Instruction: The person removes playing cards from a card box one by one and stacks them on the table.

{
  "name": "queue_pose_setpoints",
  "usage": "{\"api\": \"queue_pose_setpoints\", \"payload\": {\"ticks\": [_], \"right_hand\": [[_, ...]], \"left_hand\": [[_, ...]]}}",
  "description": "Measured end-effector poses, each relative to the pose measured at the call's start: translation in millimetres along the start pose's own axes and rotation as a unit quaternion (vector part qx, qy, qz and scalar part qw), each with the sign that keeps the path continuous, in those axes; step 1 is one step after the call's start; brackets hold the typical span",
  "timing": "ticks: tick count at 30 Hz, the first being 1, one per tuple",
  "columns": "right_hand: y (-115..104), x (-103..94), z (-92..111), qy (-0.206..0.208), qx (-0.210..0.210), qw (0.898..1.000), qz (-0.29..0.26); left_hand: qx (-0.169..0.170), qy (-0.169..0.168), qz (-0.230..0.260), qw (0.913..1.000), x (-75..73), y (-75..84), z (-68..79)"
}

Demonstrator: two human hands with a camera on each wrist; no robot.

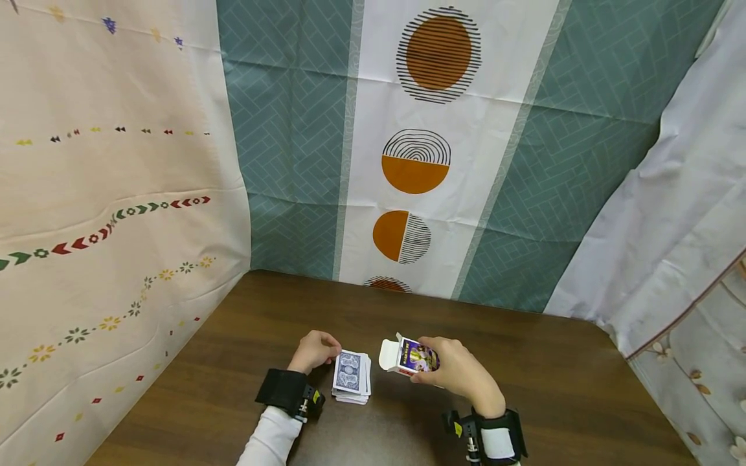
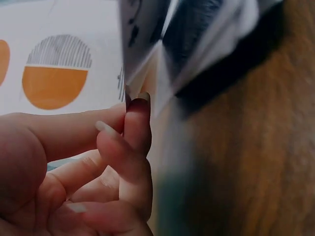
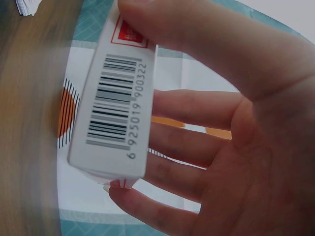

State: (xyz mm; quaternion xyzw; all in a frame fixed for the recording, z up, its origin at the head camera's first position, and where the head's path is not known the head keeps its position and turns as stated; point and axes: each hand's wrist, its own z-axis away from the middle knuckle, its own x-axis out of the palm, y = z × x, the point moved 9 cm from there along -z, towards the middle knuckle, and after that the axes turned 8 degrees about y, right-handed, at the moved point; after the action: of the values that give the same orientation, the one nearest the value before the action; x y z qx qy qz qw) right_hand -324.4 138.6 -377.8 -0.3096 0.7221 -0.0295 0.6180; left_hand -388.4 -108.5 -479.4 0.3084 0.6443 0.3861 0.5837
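A stack of playing cards [image 1: 350, 375], blue patterned back up, lies on the table with its edges slightly uneven. My left hand [image 1: 315, 351] is at the stack's far left corner. Close up in the left wrist view, its thumb and a finger [image 2: 137, 128] pinch the edge of a playing card [image 2: 142, 29], which stands tilted from the cards beside it. My right hand [image 1: 457, 369] grips a card box [image 1: 416, 356] with a purple and yellow front, its white flap open toward the stack. The right wrist view shows the box's barcode side [image 3: 113, 103] between thumb and fingers.
The brown wooden table [image 1: 559, 382] reaches back to a green and white curtain [image 1: 291, 162] with orange circles. A cream patterned cloth [image 1: 116, 259] hangs at the left, and a white cloth [image 1: 658, 233] at the right. Both wrists wear black camera straps.
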Motion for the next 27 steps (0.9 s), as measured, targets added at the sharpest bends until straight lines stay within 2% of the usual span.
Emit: {"api": "queue_pose_setpoints", "payload": {"ticks": [7, 14, 27], "right_hand": [[-0.9, -0.4, -1.4, 0.002, -0.005, 1.0, 0.0], [-1.8, 0.2, -1.6, 0.0, -0.007, 1.0, 0.0], [-1.9, 8.2, -2.0, -0.01, -0.009, 1.0, -0.001]], "left_hand": [[0.036, 0.027, -0.047, 0.9979, -0.3, 3.1, 0.0], [0.03, 0.044, -0.072, 0.996, 0.8, 0.0, -0.9], [0.018, 0.053, -0.066, 0.9962, 2.6, -1.3, -0.5]]}}
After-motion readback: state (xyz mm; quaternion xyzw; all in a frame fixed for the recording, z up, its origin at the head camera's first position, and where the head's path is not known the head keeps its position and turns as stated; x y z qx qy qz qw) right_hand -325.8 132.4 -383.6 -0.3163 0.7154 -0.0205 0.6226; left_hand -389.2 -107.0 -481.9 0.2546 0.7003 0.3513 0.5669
